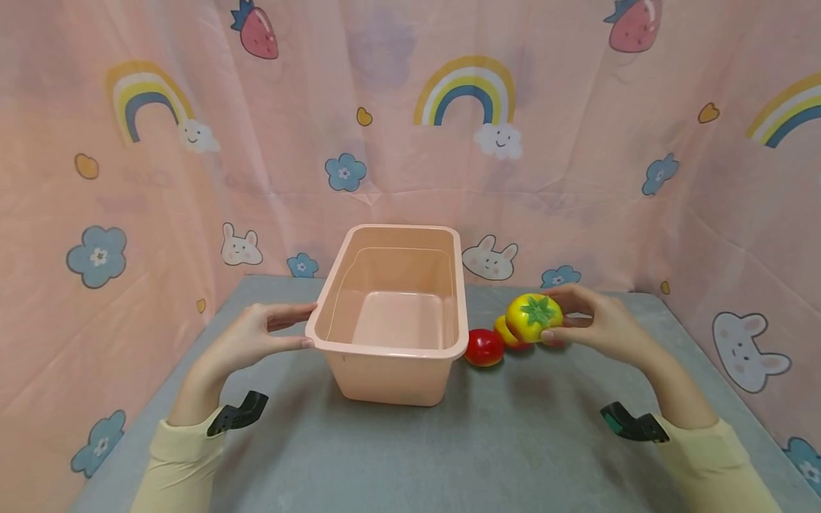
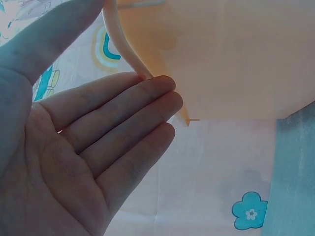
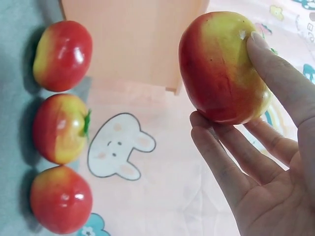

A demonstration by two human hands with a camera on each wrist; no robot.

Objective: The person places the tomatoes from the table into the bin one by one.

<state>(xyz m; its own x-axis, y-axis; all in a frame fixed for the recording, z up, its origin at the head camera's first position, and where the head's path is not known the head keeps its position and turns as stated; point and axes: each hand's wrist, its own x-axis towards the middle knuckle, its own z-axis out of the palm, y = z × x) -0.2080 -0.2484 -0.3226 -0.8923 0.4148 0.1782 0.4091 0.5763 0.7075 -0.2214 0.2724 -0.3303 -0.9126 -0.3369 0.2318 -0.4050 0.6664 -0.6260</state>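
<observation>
A yellow-and-red toy tomato (image 1: 534, 318) with a green leafy top is held off the table by my right hand (image 1: 599, 324). The right wrist view shows the thumb of that hand (image 3: 275, 172) on one side of the tomato (image 3: 221, 69) and fingers on the other. My left hand (image 1: 246, 338) touches the left rim of a pink plastic tub (image 1: 391, 377). In the left wrist view, the fingers of this hand (image 2: 88, 142) lie nearly straight against the tub's edge, thumb spread apart. Inside the tub, the visible floor is bare.
Beside the tub's right side rest a red tomato (image 3: 64, 55), a yellow-red one (image 3: 60, 129) and another red one (image 3: 61, 199), in a row on the grey table (image 1: 513, 442). A patterned pink curtain (image 1: 282, 142) hangs behind and at both sides.
</observation>
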